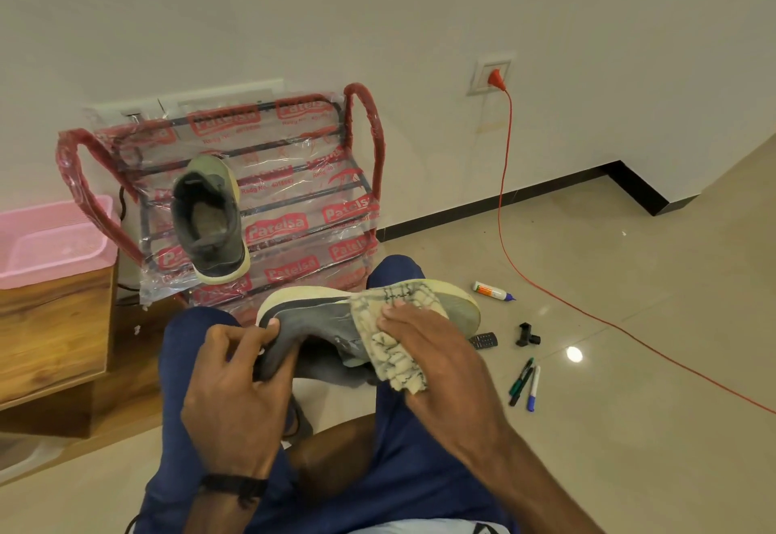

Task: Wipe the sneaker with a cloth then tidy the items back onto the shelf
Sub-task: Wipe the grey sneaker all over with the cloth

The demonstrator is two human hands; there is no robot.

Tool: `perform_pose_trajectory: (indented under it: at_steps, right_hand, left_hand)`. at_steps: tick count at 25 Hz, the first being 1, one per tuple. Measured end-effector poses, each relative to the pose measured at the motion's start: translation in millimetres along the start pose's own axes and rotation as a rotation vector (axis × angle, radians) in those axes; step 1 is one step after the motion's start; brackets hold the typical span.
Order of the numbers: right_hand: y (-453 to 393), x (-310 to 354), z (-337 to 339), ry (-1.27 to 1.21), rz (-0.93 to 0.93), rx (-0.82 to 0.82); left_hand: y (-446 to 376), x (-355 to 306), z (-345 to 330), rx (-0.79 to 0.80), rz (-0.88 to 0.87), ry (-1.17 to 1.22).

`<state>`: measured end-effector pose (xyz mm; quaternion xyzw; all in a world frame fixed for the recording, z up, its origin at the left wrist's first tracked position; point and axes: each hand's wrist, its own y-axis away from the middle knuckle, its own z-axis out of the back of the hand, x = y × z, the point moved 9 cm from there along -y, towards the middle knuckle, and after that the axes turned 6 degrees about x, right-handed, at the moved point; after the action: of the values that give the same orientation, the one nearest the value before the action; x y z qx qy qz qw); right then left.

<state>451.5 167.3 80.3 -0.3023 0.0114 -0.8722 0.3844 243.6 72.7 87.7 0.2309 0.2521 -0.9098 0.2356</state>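
A grey sneaker (323, 319) with a pale sole lies on its side across my knees. My left hand (235, 382) grips its heel end, thumb on the sole edge. My right hand (424, 349) holds a cream cloth with dark lines (394, 323) and presses it against the sneaker's side near the toe. The matching sneaker (210, 223) stands on the red shelf (369, 122), a plastic-wrapped rack against the wall straight ahead.
A pink basket (50, 239) sits on a wooden unit (54, 332) at the left. On the tiled floor to the right lie a glue bottle (491, 291), a black clip (527, 334), a remote (483, 340), markers (525, 382) and an orange cable (504, 181) from a wall socket.
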Motion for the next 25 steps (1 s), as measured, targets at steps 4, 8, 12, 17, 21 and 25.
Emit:
perform_pose_trajectory:
  at_steps: [4,8,12,17,21,25]
  right_hand:
    - [33,-74,30,0.001,-0.247,-0.118]
    - [45,-103,27,-0.184,-0.418,-0.209]
    - [32,-94,36,-0.26,-0.431,-0.328]
    - [20,-106,66,-0.007,-0.305,-0.249]
    - [38,-113,39,0.044,-0.377,-0.193]
    - [45,-92,21,0.03,-0.343,-0.153]
  left_hand:
    - [-5,-11,3,-0.025,-0.097,-0.06]
    - [-19,-14,-2,0.035,-0.071,-0.112]
    - [-29,-20,3,0.053,-0.008,-0.057]
    - [-38,-28,-19,0.223,0.063,-0.045]
    - [-26,-20,-47,0.353,0.132,-0.046]
    - [-29,-16,-50,0.343,0.144,-0.098]
